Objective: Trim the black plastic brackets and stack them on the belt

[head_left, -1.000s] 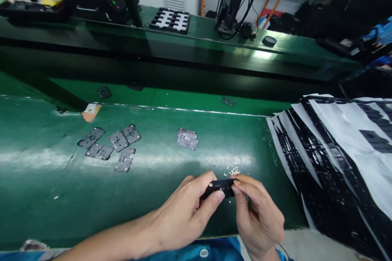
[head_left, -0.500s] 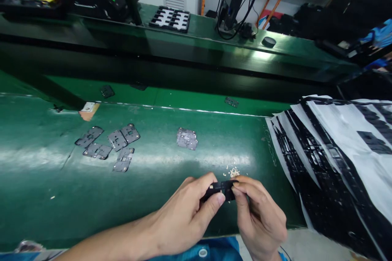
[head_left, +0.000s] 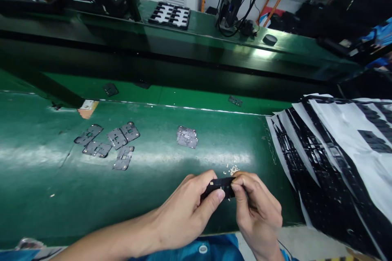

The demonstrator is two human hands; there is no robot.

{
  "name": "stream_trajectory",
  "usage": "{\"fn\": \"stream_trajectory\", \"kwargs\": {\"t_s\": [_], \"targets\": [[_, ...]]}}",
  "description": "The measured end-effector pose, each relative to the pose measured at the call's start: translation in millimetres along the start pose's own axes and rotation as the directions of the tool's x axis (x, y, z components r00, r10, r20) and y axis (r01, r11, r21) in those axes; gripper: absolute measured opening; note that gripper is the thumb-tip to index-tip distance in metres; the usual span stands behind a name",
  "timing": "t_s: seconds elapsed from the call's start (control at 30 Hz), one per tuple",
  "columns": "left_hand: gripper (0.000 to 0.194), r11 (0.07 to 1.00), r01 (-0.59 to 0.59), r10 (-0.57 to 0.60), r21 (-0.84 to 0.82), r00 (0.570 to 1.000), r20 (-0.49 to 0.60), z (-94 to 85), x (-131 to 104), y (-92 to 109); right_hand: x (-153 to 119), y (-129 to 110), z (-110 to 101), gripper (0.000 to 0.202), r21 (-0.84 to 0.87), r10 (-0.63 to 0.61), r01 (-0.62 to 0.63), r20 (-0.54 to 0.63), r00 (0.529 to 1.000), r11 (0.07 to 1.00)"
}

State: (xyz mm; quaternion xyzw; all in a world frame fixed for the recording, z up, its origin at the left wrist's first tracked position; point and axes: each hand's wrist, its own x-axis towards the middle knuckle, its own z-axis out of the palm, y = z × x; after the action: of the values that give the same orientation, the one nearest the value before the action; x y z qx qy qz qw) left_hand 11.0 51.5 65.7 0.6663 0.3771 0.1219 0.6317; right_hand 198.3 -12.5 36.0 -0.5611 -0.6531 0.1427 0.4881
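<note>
My left hand [head_left: 196, 208] grips a thin black plastic plate [head_left: 218, 187] between thumb and fingers, just above the green bench. At the plate's right end, my right hand [head_left: 259, 208] pinches with thumb and forefinger; its fingertips cover that end, and any small piece between them is hidden. Pale spots show on the plate's surface. Right behind the hands lies a small heap of tiny cream-coloured bits [head_left: 234, 169]. Farther back, similar dark plates are stacked in a small pile [head_left: 187, 137].
Several loose dark plates [head_left: 123, 158] lie at left on the green bench [head_left: 159, 155]. Black parts with white sheets between them [head_left: 333, 159] are stacked at right. A raised shelf [head_left: 202, 28] along the back carries a black-and-white tray [head_left: 170, 15] and a cable-hung stand [head_left: 234, 4].
The plate has tilted slightly, so more of its flat face shows. My right hand has shifted a little left and up, still at the plate's right end.
</note>
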Motion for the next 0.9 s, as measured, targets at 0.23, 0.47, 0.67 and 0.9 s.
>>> {"fn": "stream_trajectory", "kwargs": {"t_s": [0.23, 0.47, 0.67, 0.9], "targets": [[0.03, 0.999, 0.002, -0.004, -0.033, 0.998, -0.056, -2.2, 5.4, -4.8, 3.2, -5.6, -8.6, 0.023, 0.023, 0.166, -0.173, 0.182, 0.969, 0.985], [0.033, 0.999, 0.027, -0.03, -0.028, 0.995, -0.091, -2.0, 12.1, -15.2, -5.3, 27.8, -34.6, 0.015, -0.14, 0.256, -0.248, 0.038, 0.966, 0.959], [0.034, 0.999, -0.012, 0.007, -0.034, 0.989, -0.148, 4.5, 19.6, -20.1, 2.0, 34.3, -30.3, 0.025, -0.383, 0.048, -0.021, 0.06, 0.997, 0.923], [0.02, 0.997, -0.073, 0.074, 0.009, 0.994, -0.083, 6.2, 16.1, -2.0, 5.8, 1.5, -6.0, 0.028, -0.207, -0.121, 0.105, -0.068, 0.99, 0.973]]}}
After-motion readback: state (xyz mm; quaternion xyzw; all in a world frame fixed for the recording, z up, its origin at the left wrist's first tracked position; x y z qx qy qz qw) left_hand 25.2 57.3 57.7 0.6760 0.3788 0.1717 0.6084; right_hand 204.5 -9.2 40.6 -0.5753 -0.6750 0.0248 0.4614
